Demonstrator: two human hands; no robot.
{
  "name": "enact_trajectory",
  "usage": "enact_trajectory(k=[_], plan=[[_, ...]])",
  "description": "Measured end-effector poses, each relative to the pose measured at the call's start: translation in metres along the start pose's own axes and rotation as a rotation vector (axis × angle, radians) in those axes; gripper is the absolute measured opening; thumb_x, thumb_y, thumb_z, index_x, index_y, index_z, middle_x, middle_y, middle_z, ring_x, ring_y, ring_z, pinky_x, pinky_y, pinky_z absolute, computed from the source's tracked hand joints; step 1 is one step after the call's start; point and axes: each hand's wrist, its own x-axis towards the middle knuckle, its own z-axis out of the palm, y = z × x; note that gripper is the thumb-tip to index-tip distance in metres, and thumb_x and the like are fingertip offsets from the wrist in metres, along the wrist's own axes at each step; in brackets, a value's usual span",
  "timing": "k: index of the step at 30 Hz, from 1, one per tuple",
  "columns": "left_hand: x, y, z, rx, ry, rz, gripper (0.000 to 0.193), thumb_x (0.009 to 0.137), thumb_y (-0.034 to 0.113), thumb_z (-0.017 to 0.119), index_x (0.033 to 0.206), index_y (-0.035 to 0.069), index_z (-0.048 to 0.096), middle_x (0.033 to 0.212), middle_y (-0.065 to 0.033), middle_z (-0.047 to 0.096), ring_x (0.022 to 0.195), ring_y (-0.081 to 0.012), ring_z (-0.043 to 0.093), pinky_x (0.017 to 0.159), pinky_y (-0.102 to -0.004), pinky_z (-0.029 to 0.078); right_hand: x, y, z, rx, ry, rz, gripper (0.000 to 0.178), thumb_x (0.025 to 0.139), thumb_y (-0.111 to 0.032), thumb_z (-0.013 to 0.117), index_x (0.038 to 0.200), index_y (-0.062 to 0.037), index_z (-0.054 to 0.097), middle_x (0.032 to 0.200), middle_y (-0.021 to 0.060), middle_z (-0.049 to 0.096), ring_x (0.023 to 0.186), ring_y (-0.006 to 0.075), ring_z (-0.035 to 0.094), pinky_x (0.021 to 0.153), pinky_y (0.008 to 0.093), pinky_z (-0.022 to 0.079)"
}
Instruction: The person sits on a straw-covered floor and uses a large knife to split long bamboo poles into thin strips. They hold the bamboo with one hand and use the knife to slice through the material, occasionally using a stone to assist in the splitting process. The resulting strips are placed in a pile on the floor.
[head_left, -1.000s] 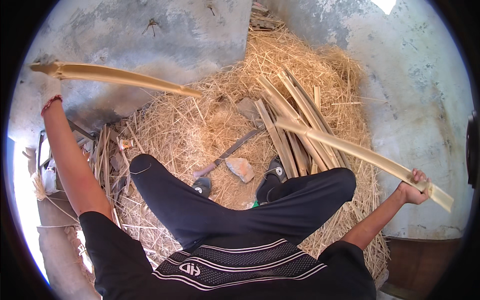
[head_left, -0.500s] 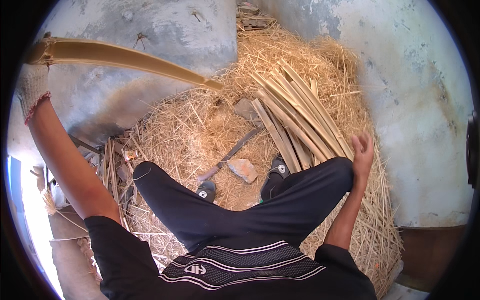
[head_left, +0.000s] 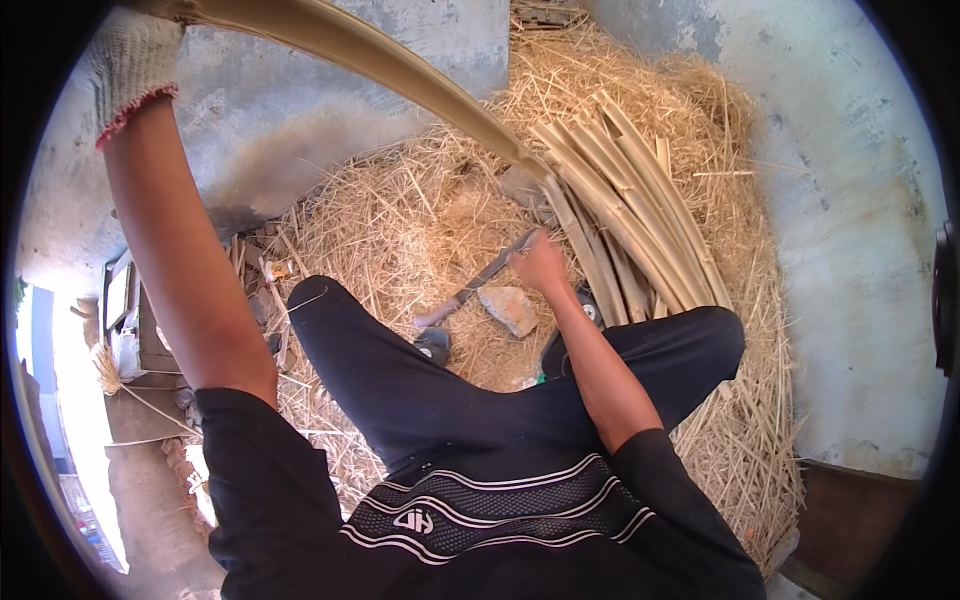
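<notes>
My left hand (head_left: 136,62), in a knitted work glove with a red-edged cuff, is raised at the upper left and closed on a long split bamboo strip (head_left: 400,72). The strip slants down and right, its far end by the bamboo pile. My bare right hand (head_left: 541,264) is low between my knees, over the blade end of a machete (head_left: 468,288). Its fingers are bunched and blurred, so whether they touch the blade cannot be made out. The machete lies on the straw, handle toward my left foot, beside a pale stone (head_left: 508,310).
A stack of split bamboo strips (head_left: 640,215) lies at the right, partly under my right knee. Straw (head_left: 390,210) covers the floor. Weathered walls (head_left: 850,250) stand close at the right and far left. A small container (head_left: 279,271) is near my left knee.
My right hand has left my right knee and swung inward to the machete's blade. My left hand and the bamboo strip have gone higher and rightward in view, and the view itself has shifted.
</notes>
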Motion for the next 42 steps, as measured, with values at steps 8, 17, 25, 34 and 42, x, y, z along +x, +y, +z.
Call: enact_trajectory(k=[8, 17, 25, 34, 42], plan=[[-0.075, -0.085, 0.038, -0.111, -0.112, -0.228, 0.047, 0.099, 0.052, 0.045, 0.099, 0.006, 0.054, 0.09, -0.0094, 0.055, 0.071, -0.0241, 0.053, 0.067, -0.0415, 0.05, 0.025, 0.066, 0.269, 0.622, -0.575, 0.632, 0.05, 0.089, -0.044, 0.069, 0.105, 0.0029, 0.067, 0.079, 0.0177, 0.068, 0.06, 0.0268, 0.067, 0.054, 0.0417, 0.057], [-0.098, -0.088, 0.036, 0.119, 0.336, -0.175, 0.059, 0.098, 0.067, 0.042, 0.102, 0.009, 0.055, 0.08, -0.0046, 0.052, 0.067, -0.0201, 0.051, 0.07, -0.0418, 0.051, 0.078, 0.072, 0.33, 0.729, -0.162, 0.831, 0.049, 0.086, -0.04, 0.071, 0.117, -0.0017, 0.066, 0.105, 0.0176, 0.069, 0.091, 0.029, 0.07, 0.074, 0.0456, 0.059], [-0.088, -0.105, -0.012, -0.442, -0.315, -0.199, 0.058, 0.093, 0.069, 0.054, 0.096, 0.011, 0.06, 0.075, -0.0026, 0.056, 0.06, -0.0164, 0.053, 0.058, -0.0329, 0.049, 0.034, 0.024, 0.294, 1.062, 0.416, 0.677, 0.033, 0.087, -0.021, 0.068, 0.11, 0.0027, 0.065, 0.099, 0.0225, 0.069, 0.062, 0.0285, 0.07, 0.055, 0.0385, 0.057], [-0.082, -0.077, 0.042, 0.073, -0.155, -0.094, 0.037, 0.095, 0.04, 0.068, 0.109, 0.007, 0.063, 0.082, -0.0052, 0.069, 0.073, -0.0153, 0.071, 0.066, -0.0315, 0.06, 0.015, 0.071, 0.098, 1.637, -0.084, 0.603, 0.01, 0.09, -0.014, 0.062, 0.087, -0.0082, 0.054, 0.058, 0.0022, 0.045, 0.043, 0.0167, 0.041, 0.044, 0.0349, 0.041], [-0.082, -0.029, 0.052, 0.002, -0.184, -0.257, 0.021, 0.092, 0.02, 0.073, 0.105, 0.005, 0.066, 0.084, -0.0066, 0.07, 0.075, -0.0153, 0.07, 0.07, -0.0338, 0.06, -0.186, -0.037, -0.085, 0.657, 0.284, -0.113, 0.019, 0.09, -0.013, 0.07, 0.094, -0.0005, 0.056, 0.061, 0.0023, 0.054, 0.045, 0.0121, 0.051, 0.042, 0.0295, 0.042]])
